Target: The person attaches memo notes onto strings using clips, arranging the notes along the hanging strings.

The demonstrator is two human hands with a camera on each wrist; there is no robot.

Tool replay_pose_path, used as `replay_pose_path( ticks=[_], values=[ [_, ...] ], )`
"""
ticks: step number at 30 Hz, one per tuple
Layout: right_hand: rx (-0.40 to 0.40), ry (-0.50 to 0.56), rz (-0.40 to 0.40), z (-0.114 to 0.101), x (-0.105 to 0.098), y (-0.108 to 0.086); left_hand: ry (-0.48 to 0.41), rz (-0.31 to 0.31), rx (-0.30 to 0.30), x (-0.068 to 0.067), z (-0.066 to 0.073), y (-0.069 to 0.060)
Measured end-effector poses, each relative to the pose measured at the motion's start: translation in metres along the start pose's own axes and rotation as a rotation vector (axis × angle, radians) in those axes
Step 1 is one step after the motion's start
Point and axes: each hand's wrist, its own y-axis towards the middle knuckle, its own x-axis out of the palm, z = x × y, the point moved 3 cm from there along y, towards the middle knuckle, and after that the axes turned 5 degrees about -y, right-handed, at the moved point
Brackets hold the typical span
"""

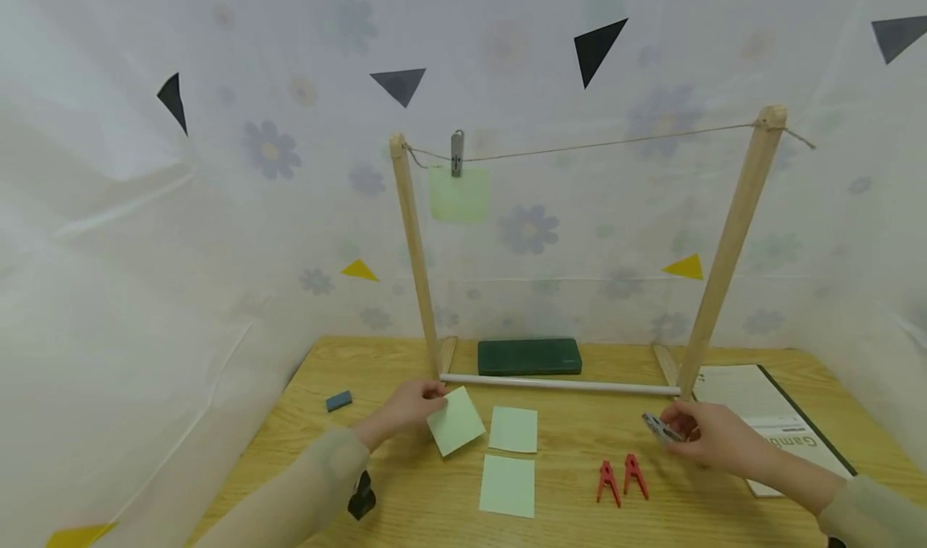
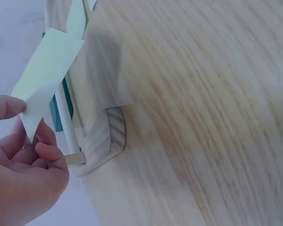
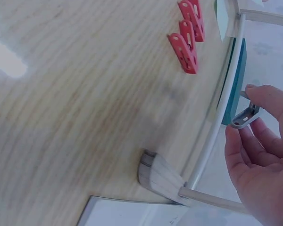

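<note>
My left hand (image 1: pixel 411 407) pinches a pale green paper square (image 1: pixel 456 422) by one corner, above the table's left part. In the left wrist view the thumb presses on the face of that paper (image 2: pixel 49 70). My right hand (image 1: pixel 724 435) holds a grey metal clothespin (image 1: pixel 662 428) between thumb and fingers; the right wrist view shows the clothespin (image 3: pixel 245 116) too. Two more green squares lie flat on the table, an upper paper (image 1: pixel 513 429) and a lower paper (image 1: pixel 507 486). A metal clothespin (image 1: pixel 457 154) fixes another green paper (image 1: pixel 459 195) to the string (image 1: pixel 608 142).
Wooden posts (image 1: pixel 733 250) carry the string, joined below by a white rod (image 1: pixel 565 384). Two red clothespins (image 1: pixel 608 484) lie left of my right hand. A dark green case (image 1: pixel 529 356) is behind the rod, a blue eraser (image 1: pixel 338 401) at left, a clipboard (image 1: pixel 746 395) at right.
</note>
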Motion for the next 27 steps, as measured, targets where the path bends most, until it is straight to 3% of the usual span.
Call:
replay_pose_path(
  ticks=[8, 18, 27],
  values=[
    [-0.022, 0.01, 0.021, -0.006, -0.01, 0.008, -0.139, 0.034, -0.07, -0.005, 0.011, -0.001],
    [-0.084, -0.063, 0.087, -0.023, -0.027, 0.024, -0.238, 0.035, -0.035, -0.004, 0.021, 0.007],
    [-0.087, -0.005, 0.12, -0.037, -0.045, 0.038, -0.307, 0.03, -0.011, 0.001, 0.04, 0.014]
  ],
)
